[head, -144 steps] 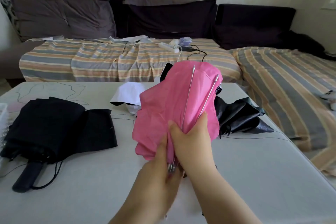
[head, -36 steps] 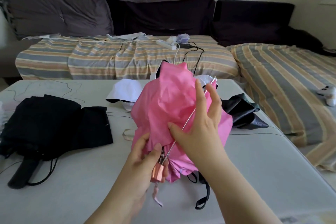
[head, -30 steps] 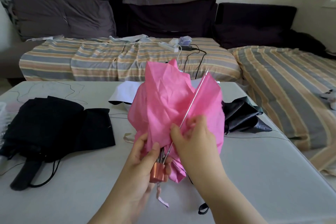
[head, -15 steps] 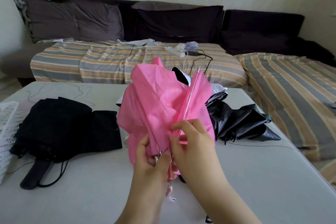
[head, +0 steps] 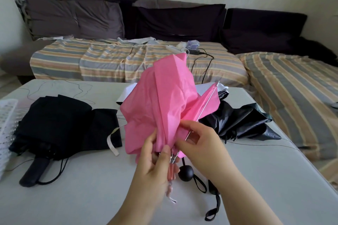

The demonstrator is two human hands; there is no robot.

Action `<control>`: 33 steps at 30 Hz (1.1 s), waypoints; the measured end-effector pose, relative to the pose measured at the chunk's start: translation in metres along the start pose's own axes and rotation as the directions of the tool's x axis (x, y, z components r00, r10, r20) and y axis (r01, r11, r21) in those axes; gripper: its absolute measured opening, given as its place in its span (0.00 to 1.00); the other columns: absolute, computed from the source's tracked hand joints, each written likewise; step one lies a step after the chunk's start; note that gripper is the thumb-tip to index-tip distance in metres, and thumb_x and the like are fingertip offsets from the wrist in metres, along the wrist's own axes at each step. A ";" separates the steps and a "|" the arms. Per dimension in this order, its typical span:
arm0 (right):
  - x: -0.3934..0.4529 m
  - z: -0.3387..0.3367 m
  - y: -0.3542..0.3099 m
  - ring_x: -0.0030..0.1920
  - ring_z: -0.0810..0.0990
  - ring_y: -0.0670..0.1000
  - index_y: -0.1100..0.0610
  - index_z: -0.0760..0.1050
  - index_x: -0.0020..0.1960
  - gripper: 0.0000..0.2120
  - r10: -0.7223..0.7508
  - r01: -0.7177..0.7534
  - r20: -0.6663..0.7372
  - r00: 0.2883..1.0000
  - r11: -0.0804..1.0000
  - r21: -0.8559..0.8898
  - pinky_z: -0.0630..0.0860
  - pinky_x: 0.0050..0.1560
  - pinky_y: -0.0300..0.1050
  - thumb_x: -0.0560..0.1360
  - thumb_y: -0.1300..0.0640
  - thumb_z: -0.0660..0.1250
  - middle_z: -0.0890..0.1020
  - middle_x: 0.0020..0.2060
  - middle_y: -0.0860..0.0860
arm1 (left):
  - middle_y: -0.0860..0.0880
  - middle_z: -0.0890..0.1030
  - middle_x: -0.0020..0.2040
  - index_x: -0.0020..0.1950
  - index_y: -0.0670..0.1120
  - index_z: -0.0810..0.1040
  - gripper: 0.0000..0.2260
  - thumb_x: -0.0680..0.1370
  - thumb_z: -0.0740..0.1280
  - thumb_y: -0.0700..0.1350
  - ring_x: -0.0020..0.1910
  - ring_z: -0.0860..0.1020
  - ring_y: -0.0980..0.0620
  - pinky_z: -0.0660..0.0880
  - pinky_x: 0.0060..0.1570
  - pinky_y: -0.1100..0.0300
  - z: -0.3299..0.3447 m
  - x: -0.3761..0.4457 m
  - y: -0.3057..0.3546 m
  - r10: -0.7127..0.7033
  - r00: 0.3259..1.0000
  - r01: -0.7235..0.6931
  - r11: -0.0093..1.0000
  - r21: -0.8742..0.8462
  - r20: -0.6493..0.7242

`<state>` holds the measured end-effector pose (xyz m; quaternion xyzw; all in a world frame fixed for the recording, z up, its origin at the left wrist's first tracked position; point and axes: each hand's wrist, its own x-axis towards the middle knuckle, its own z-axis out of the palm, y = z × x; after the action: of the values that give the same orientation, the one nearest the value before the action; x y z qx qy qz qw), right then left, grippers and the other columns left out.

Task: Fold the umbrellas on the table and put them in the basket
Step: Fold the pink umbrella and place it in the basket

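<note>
You are partway through folding the pink umbrella (head: 164,107), which you hold upright above the bench (head: 91,188), in front of you. Your left hand (head: 155,166) has its grip closed round the gathered base of the canopy, just above the pink handle (head: 171,170). Your right hand (head: 199,144), touching the same umbrella on its right side, pinches one metal rib (head: 204,107) low down, and the panel along that rib stands out loose from the rest.

To my eye the step in hand is pleating the panels, not yet rolling them. Your next move calls for laying that loose panel flat against the bundle, then wrapping it all one way and fastening the strap.

Left of the pink umbrella a black umbrella (head: 54,126) lies collapsed on the bench, unrolled, and beyond it, at the bench's left edge, the white basket (head: 7,124) shows only in part. Right of the pink umbrella lies another dark umbrella (head: 241,122), crumpled, with a black round knob (head: 185,172) just below your hands. Both appear to need folding too.
</note>
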<state>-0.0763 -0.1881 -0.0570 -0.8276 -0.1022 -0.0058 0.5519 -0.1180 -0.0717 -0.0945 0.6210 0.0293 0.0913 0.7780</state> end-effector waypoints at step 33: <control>-0.005 0.030 -0.003 0.23 0.67 0.46 0.45 0.74 0.43 0.13 -0.067 0.097 -0.279 0.958 0.991 0.093 0.68 0.25 0.39 0.74 0.64 0.65 0.73 0.25 0.48 | 0.49 0.81 0.36 0.54 0.59 0.79 0.14 0.79 0.61 0.41 0.31 0.78 0.52 0.73 0.35 0.53 0.005 -0.003 0.004 -0.053 0.998 0.050 0.993 -0.103 -0.025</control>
<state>-0.0844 -0.1606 -0.0669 -0.7834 -0.0590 -0.1383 0.6030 -0.1204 -0.0763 -0.0894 0.5780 0.0513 0.0811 0.8103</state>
